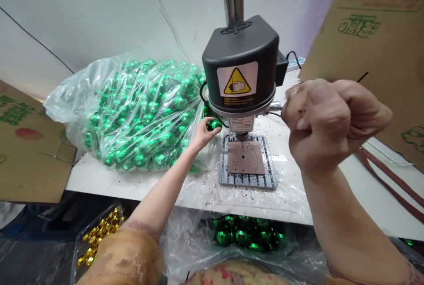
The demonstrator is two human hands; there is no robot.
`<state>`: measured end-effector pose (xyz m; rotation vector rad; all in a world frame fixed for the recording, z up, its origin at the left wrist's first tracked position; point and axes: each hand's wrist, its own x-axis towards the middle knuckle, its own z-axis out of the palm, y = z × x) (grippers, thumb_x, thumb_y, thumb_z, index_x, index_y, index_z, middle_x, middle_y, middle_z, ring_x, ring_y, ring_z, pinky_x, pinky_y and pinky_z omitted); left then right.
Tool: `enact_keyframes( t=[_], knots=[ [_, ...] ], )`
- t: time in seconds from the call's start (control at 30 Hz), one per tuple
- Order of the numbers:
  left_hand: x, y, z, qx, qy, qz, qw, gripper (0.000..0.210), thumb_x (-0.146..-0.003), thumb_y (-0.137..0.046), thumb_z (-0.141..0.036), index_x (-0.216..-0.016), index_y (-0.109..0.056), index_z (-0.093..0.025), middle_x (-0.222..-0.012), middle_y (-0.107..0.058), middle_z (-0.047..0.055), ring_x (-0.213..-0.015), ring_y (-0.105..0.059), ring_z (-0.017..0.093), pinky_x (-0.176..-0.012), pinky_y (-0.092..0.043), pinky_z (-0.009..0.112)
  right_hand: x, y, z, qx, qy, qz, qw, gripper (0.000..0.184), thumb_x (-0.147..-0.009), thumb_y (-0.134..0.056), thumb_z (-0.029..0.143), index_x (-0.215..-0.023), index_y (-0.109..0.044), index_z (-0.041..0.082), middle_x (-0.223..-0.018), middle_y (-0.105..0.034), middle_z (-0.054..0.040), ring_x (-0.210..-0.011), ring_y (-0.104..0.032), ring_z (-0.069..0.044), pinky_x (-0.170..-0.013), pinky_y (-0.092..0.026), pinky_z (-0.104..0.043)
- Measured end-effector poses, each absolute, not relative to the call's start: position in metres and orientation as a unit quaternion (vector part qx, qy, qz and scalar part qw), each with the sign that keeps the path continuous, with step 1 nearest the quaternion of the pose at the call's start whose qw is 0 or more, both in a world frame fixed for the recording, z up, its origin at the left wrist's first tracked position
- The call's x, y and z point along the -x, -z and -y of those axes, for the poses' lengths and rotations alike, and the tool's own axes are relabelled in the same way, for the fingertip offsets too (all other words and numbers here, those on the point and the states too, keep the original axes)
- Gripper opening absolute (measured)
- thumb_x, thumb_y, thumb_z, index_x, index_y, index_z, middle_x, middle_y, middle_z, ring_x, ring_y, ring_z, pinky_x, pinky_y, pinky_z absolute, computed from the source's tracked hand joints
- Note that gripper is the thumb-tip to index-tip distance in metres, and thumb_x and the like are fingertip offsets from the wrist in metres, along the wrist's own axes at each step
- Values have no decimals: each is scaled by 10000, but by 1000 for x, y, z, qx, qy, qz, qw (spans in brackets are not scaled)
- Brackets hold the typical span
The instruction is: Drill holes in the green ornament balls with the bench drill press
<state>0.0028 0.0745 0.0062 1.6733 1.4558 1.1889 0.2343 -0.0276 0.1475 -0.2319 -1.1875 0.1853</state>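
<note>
My left hand (206,131) reaches to the mouth of a clear plastic bag (62,95), its thumb and fingers closed on a shiny green faceted ball (216,124). Many similar green balls (142,113) fill the bag. Just right of that hand stands a small black drill press (241,64) with a warning sticker. Under its bit lies a brown square board (248,166) with a dark hole, on a slotted metal base (270,182). My right hand (327,121) is raised beside the machine, fingers wrapped round its feed handle, which the hand mostly hides.
Dark shavings are scattered over the white table (115,183). Cardboard boxes stand at the left (29,152) and right (374,60). Below the table edge, green balls (245,234) lie in clear plastic, and a clear container (77,236) holds small gold balls (102,230).
</note>
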Motion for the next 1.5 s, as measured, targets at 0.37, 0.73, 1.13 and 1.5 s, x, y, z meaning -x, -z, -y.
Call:
enact_keyframes(
  t=[0.37, 0.73, 1.13, 1.5],
  knots=[
    [-22, 8, 18, -589, -464, -473, 463, 609, -805, -807, -539, -1274, -614, -202, -1128, -749, 89, -1008, -709, 218, -837, -559, 331, -232, -143, 27, 151, -110, 533, 825, 456, -933, -616, 214, -571, -339, 222, -468, -299, 50, -398, -324, -109, -436, -259, -343],
    [-50, 21, 21, -691, -415, -500, 317, 546, -761, -853, -424, -1239, -676, -226, -1207, -696, 96, -1124, -641, 275, -983, -508, 422, -235, -142, 30, 207, -101, 554, 800, 541, -967, -587, 422, -592, -255, 218, -513, -233, 46, -435, -279, -78, -454, -263, -311],
    [-72, 27, 28, -692, -428, -474, 336, 535, -766, -844, -323, -1228, -601, -205, -1179, -696, 87, -1096, -676, 258, -977, -553, 412, -236, -143, 30, 201, -124, 553, 799, 528, -965, -598, 406, -590, -277, 218, -523, -236, 51, -439, -262, -65, -450, -244, -301],
    [-73, 26, 32, -694, -445, -461, 329, 518, -783, -836, -269, -1242, -604, -202, -1180, -715, 85, -1073, -697, 239, -940, -584, 380, -232, -127, 29, 145, -97, 541, 823, 544, -967, -596, 269, -570, -232, 194, -505, -221, 49, -445, -251, -55, -475, -176, -313]
  ],
)
